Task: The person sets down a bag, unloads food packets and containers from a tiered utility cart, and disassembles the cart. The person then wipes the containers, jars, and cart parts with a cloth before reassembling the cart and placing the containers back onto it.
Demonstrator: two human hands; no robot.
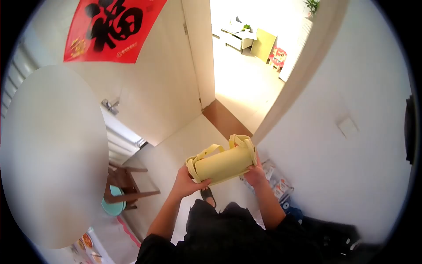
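A pale yellow handbag (pixel 226 165) with a flap and a strap is held level in front of my body. My left hand (pixel 187 181) grips its left end, the thumb lying along the lower edge. At the opposite end, my right hand (pixel 255 174) is closed round the lower corner. The yellow strap (pixel 209 151) arches up from the bag's far side. Fingers of both hands are partly hidden behind the bag, and its contents cannot be seen.
An open door (pixel 154 97) with a red poster (pixel 115 31) stands ahead left. A doorway leads to a bright room with a desk (pixel 237 38). A wooden chair (pixel 125 185) is at left. Plastic-wrapped items (pixel 281 187) lie by the right wall. A large blurred pale shape covers the left.
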